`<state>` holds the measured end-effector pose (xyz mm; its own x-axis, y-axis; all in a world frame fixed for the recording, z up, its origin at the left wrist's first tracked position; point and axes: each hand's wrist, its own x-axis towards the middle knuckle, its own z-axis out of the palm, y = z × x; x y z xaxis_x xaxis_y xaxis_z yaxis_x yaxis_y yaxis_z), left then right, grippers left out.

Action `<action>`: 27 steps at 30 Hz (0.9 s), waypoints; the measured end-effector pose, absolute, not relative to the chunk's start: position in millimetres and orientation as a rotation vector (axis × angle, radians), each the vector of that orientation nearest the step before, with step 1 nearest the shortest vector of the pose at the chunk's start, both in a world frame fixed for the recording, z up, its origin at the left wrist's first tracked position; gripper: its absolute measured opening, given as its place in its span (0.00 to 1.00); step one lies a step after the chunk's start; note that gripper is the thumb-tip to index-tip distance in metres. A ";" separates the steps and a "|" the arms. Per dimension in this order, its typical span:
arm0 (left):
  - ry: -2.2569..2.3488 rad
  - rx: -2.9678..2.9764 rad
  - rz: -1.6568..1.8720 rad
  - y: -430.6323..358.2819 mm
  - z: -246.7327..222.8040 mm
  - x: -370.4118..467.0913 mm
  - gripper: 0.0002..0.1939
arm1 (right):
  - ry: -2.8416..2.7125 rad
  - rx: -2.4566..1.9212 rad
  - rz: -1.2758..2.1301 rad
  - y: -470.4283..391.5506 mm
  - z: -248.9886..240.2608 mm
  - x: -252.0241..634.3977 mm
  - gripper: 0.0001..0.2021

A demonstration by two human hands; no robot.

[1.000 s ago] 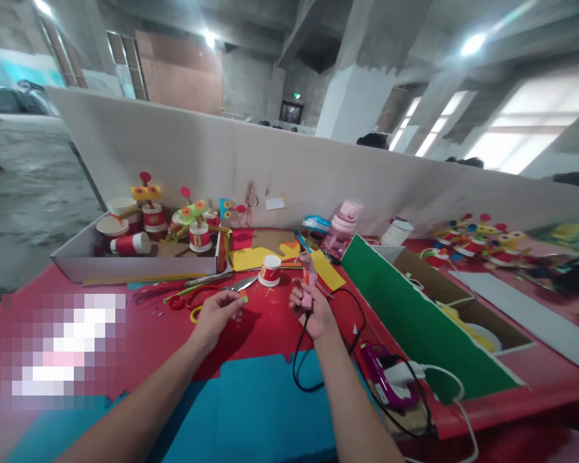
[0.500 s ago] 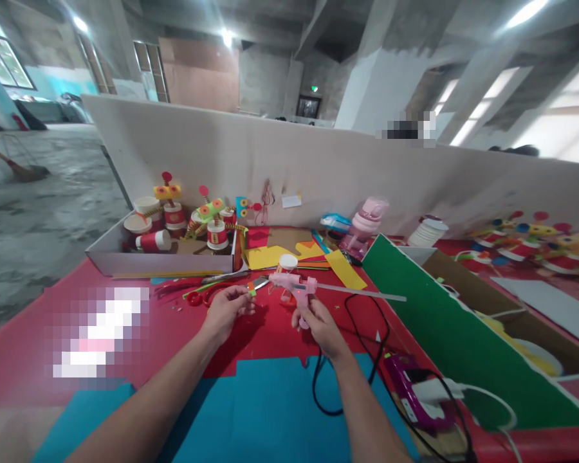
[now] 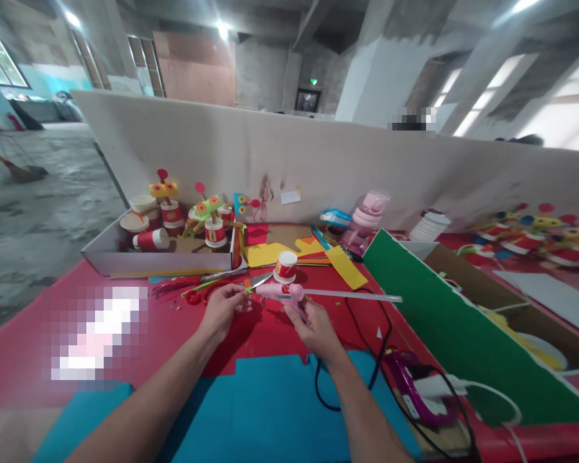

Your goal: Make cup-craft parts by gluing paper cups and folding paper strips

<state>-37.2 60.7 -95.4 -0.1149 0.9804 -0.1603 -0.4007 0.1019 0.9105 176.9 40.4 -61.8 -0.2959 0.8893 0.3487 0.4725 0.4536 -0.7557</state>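
My right hand (image 3: 313, 326) is closed round the handle of a pink hot glue gun (image 3: 282, 292). A long clear glue stick (image 3: 352, 295) sticks out of its back end to the right. My left hand (image 3: 226, 310) pinches a small orange and green paper piece (image 3: 248, 285), with the gun's nozzle right at it; whether they touch I cannot tell. Just behind the gun a red and white paper cup (image 3: 285, 267) stands upside down. Scissors with red handles (image 3: 193, 297) lie on the red table beyond my left hand, their blades pointing toward the cup.
At the back left a white box (image 3: 159, 263) holds several paper-cup figures. Yellow paper (image 3: 346, 267) lies behind the gun. On the right are a green board (image 3: 463, 328), a purple power strip (image 3: 417, 389) and a black cord (image 3: 383, 347). Blue sheets (image 3: 270, 411) cover the front edge.
The glue gun has turned and shifted left, so its nozzle is now at the paper piece in my left hand. The paper cup behind it shows more fully.
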 end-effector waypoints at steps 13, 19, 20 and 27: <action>1.059 0.722 1.378 60.8 -96.4 -36.7 0.18 | -2.000 -1.126 0.627 38.6 -60.8 174.3 0.14; 1.064 0.718 1.379 61.4 -97.0 -36.6 0.17 | -2.026 -1.141 0.617 39.1 -61.9 173.4 0.14; 1.064 0.717 1.382 61.2 -96.7 -36.4 0.18 | -2.029 -1.141 0.611 39.2 -62.1 173.3 0.14; 1.057 0.715 1.376 59.3 -92.8 -35.3 0.17 | -2.037 -1.174 0.594 39.0 -62.4 173.6 0.14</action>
<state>-35.3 59.3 -92.8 -0.1125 0.9784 -0.1736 -0.4199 0.1115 0.9007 173.6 39.0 -62.4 -0.3433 0.8742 0.3433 0.5524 0.4836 -0.6789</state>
